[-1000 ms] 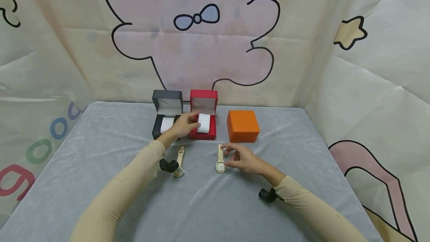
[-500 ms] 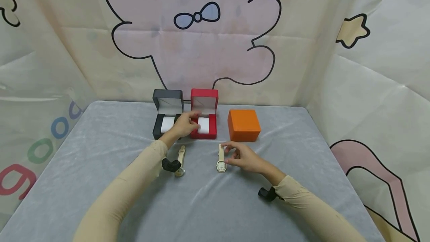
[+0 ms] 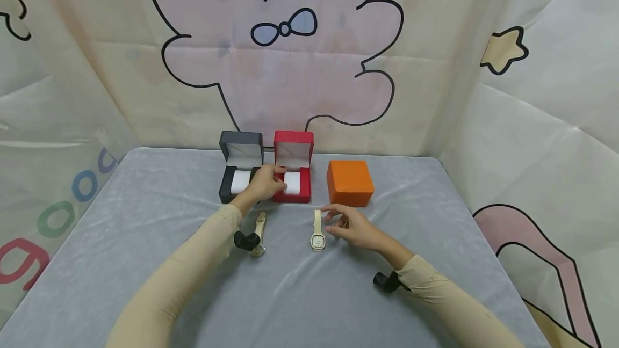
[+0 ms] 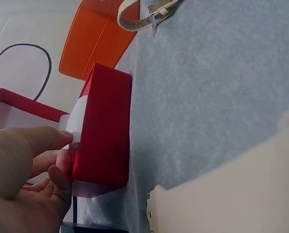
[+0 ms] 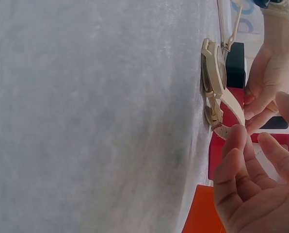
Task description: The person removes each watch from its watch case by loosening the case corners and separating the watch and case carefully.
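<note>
My left hand (image 3: 265,182) reaches into the open red watch box (image 3: 304,191). In the left wrist view its thumb and fingers pinch the near end of the white cushion (image 4: 78,119) inside that box. My right hand (image 3: 355,225) hovers beside a cream-strapped wristwatch (image 3: 317,242), fingers bent and apart, holding nothing. That watch lies on the grey cloth with its strap stretched away from me; the right wrist view shows its strap curling up (image 5: 232,104) just beyond my fingertips. A second cream wristwatch (image 3: 260,224) lies partly hidden by the camera on my left wrist.
An open black watch box (image 3: 225,187) with a white cushion stands left of the red one, partly behind my left hand. To the right sits a closed orange box (image 3: 350,182). Grey cloth (image 3: 290,305) covers the table, and printed curtains (image 3: 435,69) hang around it.
The white cushion has settled lower and further left in the red box under my left hand. My right fingers have drawn slightly away from the watch.
</note>
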Demonstrator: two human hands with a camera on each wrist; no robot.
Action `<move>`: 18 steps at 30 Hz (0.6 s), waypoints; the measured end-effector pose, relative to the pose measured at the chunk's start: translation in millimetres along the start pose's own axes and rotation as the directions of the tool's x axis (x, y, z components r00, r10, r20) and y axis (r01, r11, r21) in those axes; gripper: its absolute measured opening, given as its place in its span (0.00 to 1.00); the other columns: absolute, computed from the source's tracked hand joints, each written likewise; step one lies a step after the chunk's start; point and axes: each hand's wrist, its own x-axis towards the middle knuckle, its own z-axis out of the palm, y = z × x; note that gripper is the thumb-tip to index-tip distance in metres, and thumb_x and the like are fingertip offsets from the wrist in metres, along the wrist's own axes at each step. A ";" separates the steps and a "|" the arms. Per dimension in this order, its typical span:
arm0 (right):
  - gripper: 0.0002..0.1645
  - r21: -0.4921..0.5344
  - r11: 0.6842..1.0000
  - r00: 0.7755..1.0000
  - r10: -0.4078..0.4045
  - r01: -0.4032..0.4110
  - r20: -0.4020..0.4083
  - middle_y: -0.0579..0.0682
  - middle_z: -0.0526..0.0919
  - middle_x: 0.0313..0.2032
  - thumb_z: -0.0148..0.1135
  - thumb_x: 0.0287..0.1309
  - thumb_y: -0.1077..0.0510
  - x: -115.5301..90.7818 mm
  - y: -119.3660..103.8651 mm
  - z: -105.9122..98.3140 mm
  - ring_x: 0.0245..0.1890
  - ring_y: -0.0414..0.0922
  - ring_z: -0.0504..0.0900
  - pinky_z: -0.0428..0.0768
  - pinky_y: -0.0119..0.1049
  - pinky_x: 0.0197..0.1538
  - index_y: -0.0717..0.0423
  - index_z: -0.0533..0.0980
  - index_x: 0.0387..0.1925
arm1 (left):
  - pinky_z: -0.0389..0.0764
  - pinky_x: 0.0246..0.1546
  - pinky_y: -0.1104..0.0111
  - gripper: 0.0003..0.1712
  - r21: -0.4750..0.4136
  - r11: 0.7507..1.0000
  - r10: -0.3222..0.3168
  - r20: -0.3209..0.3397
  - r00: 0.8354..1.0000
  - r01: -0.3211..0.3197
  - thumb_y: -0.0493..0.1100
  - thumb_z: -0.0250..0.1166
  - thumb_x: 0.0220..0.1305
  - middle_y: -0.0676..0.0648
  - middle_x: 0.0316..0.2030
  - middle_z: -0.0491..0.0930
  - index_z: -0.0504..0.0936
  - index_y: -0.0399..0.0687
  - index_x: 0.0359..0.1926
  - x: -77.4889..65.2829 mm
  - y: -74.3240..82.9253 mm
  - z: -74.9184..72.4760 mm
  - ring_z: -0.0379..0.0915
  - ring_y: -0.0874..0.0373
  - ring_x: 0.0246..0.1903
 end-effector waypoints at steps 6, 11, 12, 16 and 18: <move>0.29 0.028 1.000 1.000 -0.008 0.009 -0.027 0.66 0.81 0.49 0.66 0.64 0.64 0.1 -2.9 -2.0 0.32 0.50 0.81 0.76 0.28 0.31 0.63 0.72 0.65 | 0.71 0.25 0.74 0.30 0.030 0.999 0.030 -0.006 1.000 -0.030 0.31 0.65 0.62 0.36 0.63 0.75 0.75 0.33 0.66 -1.5 2.0 -0.5 0.71 0.62 0.28; 0.28 0.013 1.000 0.998 -0.022 0.023 -0.055 0.64 0.82 0.48 0.67 0.64 0.63 0.3 -3.7 -7.6 0.31 0.46 0.80 0.77 0.28 0.33 0.64 0.73 0.64 | 0.71 0.25 0.74 0.30 0.035 0.999 0.040 -0.002 0.999 -0.040 0.32 0.64 0.62 0.36 0.63 0.76 0.74 0.32 0.66 -1.3 2.9 -1.1 0.71 0.63 0.28; 0.27 0.009 1.000 0.998 -0.027 0.027 -0.062 0.64 0.82 0.48 0.66 0.64 0.63 0.2 -4.0 -8.8 0.32 0.46 0.80 0.77 0.28 0.35 0.64 0.73 0.64 | 0.71 0.25 0.74 0.30 0.031 0.999 0.039 -0.002 0.999 -0.039 0.32 0.65 0.62 0.36 0.59 0.79 0.74 0.32 0.66 -1.0 2.6 -1.2 0.71 0.64 0.27; 0.27 -0.001 0.999 0.995 -0.050 0.050 -0.087 0.66 0.82 0.48 0.66 0.64 0.63 -0.7 -5.7 -14.0 0.36 0.51 0.81 0.80 0.29 0.41 0.65 0.74 0.63 | 0.67 0.23 0.73 0.29 0.012 1.000 0.025 0.001 1.000 -0.025 0.37 0.65 0.66 0.47 0.28 0.78 0.75 0.36 0.67 -0.1 0.6 -1.2 0.61 0.65 0.19; 0.26 -0.003 0.998 0.994 -0.060 0.060 -0.094 0.67 0.81 0.49 0.65 0.65 0.63 -0.6 -6.3 -16.4 0.39 0.53 0.81 0.81 0.30 0.44 0.66 0.73 0.63 | 0.65 0.22 0.72 0.27 -0.009 1.000 0.014 -0.004 1.000 -0.014 0.39 0.64 0.68 0.51 0.23 0.72 0.75 0.39 0.67 0.3 -1.1 -1.0 0.58 0.64 0.17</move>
